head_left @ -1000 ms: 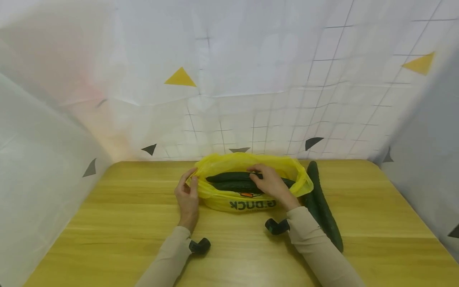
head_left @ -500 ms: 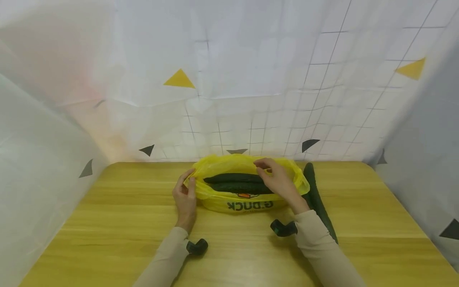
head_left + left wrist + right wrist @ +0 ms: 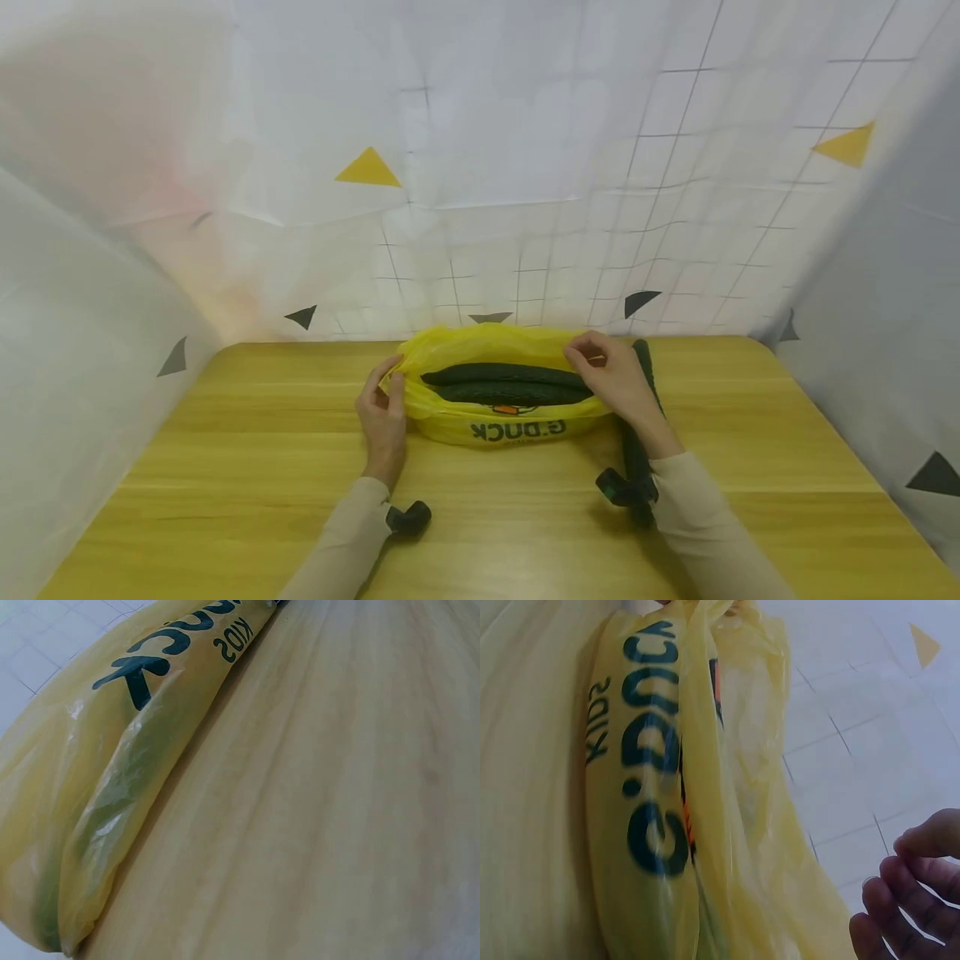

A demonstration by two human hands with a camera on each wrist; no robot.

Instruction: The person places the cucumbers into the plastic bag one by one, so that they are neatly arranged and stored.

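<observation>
A yellow plastic bag [image 3: 450, 427] with dark "G.DUCK" lettering lies open-mouthed on the table. Inside it, long dark green cucumbers [image 3: 510, 392] lie side by side. At the bag's left end, my left hand [image 3: 384, 417] holds the rim between thumb and fingers; the left wrist view shows only the bag [image 3: 120, 787] and tabletop. My right hand [image 3: 618, 379] hovers over the bag's right end, hiding part of it. In the right wrist view, that hand's fingers [image 3: 911, 900] are loosely curled, with nothing visible in them. More cucumber [image 3: 636, 450] lies outside, right of the bag, partly behind the right arm.
The wooden table [image 3: 247, 467] carries everything. White sheeting [image 3: 487, 167] with grid lines and triangle marks rises behind it, and further panels stand at both sides. A dark device [image 3: 408, 518] is strapped to each wrist.
My right hand has lifted off the cucumbers in the bag and moved right to the bag's right end. The left hand keeps its hold on the rim. The view has shifted slightly.
</observation>
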